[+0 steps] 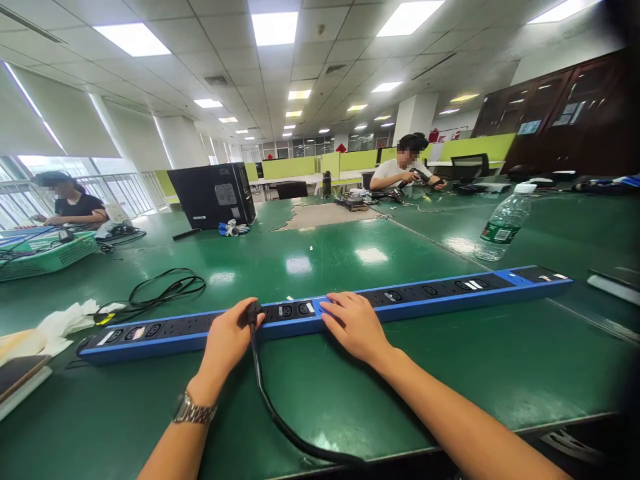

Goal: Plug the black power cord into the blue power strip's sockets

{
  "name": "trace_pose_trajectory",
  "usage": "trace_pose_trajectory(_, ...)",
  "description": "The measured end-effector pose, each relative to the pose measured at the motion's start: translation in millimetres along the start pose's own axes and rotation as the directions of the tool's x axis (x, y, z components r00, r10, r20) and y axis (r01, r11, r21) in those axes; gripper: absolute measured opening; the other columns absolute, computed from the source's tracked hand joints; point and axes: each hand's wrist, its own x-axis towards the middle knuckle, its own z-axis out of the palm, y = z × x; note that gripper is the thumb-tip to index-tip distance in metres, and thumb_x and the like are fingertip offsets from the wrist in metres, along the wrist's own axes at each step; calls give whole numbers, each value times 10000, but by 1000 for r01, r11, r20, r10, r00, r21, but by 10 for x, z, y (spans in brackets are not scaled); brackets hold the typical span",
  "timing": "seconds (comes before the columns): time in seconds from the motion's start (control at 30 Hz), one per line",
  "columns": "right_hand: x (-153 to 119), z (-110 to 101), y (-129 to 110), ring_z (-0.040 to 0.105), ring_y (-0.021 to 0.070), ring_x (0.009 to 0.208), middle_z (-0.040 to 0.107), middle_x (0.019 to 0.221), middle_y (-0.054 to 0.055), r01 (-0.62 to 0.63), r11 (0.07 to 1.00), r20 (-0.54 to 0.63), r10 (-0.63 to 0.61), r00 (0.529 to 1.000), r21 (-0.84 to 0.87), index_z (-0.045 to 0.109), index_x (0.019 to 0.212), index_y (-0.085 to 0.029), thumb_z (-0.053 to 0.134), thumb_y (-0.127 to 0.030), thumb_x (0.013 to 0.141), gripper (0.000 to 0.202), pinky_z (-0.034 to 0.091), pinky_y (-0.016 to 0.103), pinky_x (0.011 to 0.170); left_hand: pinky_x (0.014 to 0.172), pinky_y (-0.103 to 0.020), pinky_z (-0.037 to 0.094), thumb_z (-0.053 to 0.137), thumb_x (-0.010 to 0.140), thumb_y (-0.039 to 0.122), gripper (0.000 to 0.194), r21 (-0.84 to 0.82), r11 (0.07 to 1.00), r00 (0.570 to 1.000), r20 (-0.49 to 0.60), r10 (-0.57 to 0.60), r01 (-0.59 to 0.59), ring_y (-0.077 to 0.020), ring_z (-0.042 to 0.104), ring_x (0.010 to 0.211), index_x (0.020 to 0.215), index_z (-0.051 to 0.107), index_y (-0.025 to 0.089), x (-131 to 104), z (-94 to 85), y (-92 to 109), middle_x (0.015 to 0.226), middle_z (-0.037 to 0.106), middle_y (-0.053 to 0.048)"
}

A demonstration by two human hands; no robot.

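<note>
A long blue-and-black power strip (410,301) lies across the green table in front of me, with rows of sockets along its top. My left hand (227,337) is closed around a black power plug (254,311) at the strip's sockets, left of the middle. Whether the prongs are inside a socket is hidden. From the plug a thick black cord (270,400) curves down over the table's near edge. My right hand (355,327) rests on the strip just right of its middle, fingers stretched over the blue section.
A water bottle (505,223) stands behind the strip's right end. Loose black cable (170,290) and crumpled tissue (65,323) lie at left, near a green basket (65,257). A black computer case (215,197) stands farther back. Two people (407,163) sit at the table's far parts.
</note>
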Motion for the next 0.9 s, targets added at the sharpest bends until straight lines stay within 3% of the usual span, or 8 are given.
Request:
trace_pose_trajectory(0.13,8,12,-8,568,258,1097,682,1185,84,-5,1000,-12,5,1000,3,724,1097,-246,498,-339,927,298,425,465,954,711,-324,515,531,850,496,436,51,996,997,-8,74,-74,-224,662,794,1180,629,227,-27,31,-42,896,733,-50)
trace_pose_trajectory(0.37,0,22,-19,572,252,1088,685,1182,82,4,1000,-31,-4,1000,-5,725,1094,-254,479,-343,935,305,431,458,945,749,-323,507,559,854,453,373,24,982,979,-77,191,-190,-209,636,775,1133,639,218,-41,133,-25,845,706,-48)
trace_pose_trajectory(0.73,6,16,-25,573,253,1088,684,1182,88,1,1000,-27,-1,1000,-5,725,1095,-244,481,-342,934,308,432,464,950,738,-310,511,559,848,460,386,-25,999,996,-77,42,-44,-198,650,747,1146,622,223,8,150,-22,842,712,-41)
trace_pose_trajectory(0.9,6,27,-32,577,250,1078,691,1163,82,-7,1000,-46,7,999,-3,731,1078,-248,484,-336,930,301,430,456,949,732,-313,513,555,861,464,375,9,994,988,-101,113,-112,-198,649,741,1123,622,204,-2,203,-7,826,711,-50)
